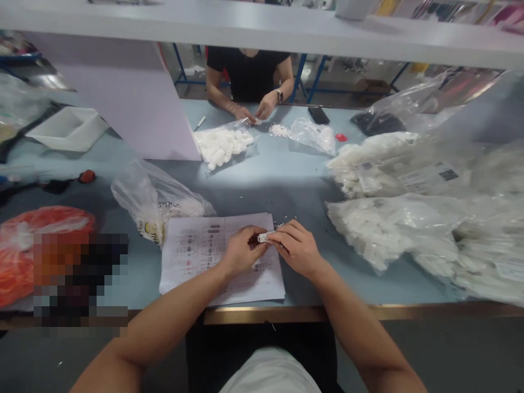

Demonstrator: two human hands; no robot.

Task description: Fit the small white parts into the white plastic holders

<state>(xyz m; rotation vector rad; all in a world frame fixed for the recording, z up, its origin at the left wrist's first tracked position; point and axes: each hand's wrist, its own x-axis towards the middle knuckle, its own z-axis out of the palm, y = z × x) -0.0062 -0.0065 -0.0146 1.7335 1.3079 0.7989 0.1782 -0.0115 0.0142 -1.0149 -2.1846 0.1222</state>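
My left hand (241,250) and my right hand (297,246) meet over a printed sheet of paper (196,256) near the front edge of the table. Both pinch a small white plastic part (266,237) between their fingertips, the left from the left end, the right from the right end. A few tiny white bits (281,224) lie just behind the right hand on the blue-grey table (278,185).
A clear bag with white parts (158,203) lies left of the paper; big bags of white parts (409,224) fill the right. An orange bag (36,229) sits at the left. Across the table a person's hands (256,112) work beside another bag (223,144). A white tray (69,128) stands far left.
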